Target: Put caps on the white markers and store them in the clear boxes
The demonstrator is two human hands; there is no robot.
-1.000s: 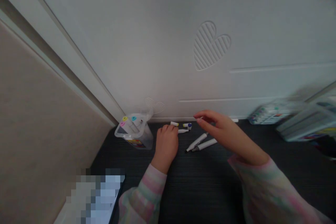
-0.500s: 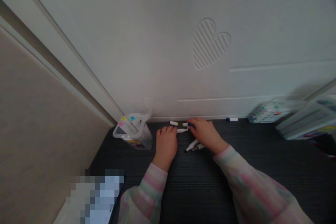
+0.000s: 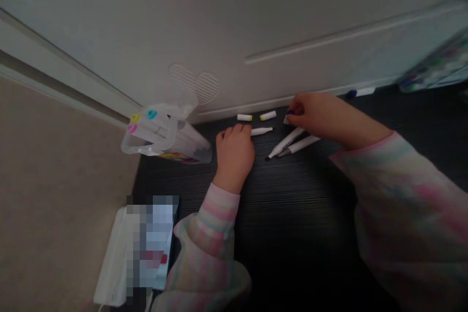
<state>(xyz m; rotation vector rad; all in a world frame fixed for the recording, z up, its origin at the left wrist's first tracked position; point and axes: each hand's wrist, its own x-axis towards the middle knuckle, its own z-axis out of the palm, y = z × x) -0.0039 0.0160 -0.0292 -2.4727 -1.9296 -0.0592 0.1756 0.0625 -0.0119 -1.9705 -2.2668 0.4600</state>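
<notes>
My left hand (image 3: pixel 236 156) is closed over an uncapped white marker (image 3: pixel 262 131) lying on the dark table, its tip sticking out to the right. My right hand (image 3: pixel 318 116) pinches a small white marker cap (image 3: pixel 287 119) with a dark blue end, partly hidden by the fingers. Below that hand lie a white marker with a black tip (image 3: pixel 283 145) and another with a grey tip (image 3: pixel 302 145), side by side. Two white caps with yellow bands, a left cap (image 3: pixel 243 117) and a right cap (image 3: pixel 268 115), rest near the wall.
A clear plastic box (image 3: pixel 192 144) of markers stands left of my left hand, lid raised. Another cap with a dark blue end (image 3: pixel 363 92) lies by the white wall panel (image 3: pixel 310 19). A blurred marker package (image 3: pixel 435 66) is at right. A partly pixelated phone-like object (image 3: pixel 161 234) lies lower left.
My right hand has moved right, away from the yellow-banded cap, with the blue-ended cap between its fingers. My left hand stays on the marker. The view has tilted and come closer.
</notes>
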